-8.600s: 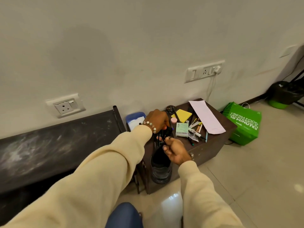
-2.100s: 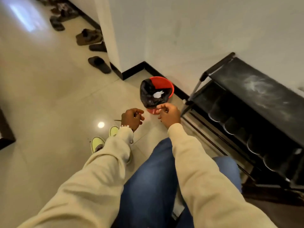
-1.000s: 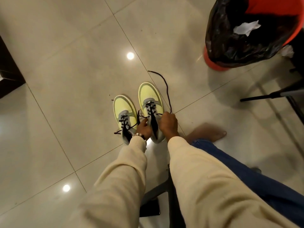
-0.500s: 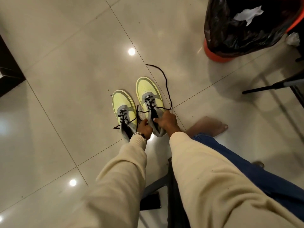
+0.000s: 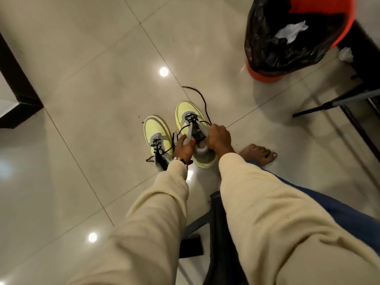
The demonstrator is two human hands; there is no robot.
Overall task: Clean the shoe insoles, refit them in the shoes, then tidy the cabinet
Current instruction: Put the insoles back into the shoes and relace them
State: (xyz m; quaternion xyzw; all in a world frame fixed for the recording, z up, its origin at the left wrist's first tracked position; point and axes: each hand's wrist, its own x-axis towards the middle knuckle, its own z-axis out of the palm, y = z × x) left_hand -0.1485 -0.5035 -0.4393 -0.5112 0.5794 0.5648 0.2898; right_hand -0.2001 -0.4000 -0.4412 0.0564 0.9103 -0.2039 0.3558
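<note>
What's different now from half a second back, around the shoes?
The right hand has shifted to grip the right shoe's collar, and the left hand has risen to pinch its tongue, spreading the opening. The left shoe, the loose lace and the bin stayed put.

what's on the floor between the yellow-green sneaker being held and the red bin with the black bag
In the head view, only a loose black shoelace trailing from the sneaker, then bare tile up to the bin.

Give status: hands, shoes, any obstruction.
Both hands on the right-side shoe: left hand at its opening, right hand gripping the tongue. Other shoe beside it on the floor, untouched. Loose lace trailing ahead; nothing blocking.
</note>
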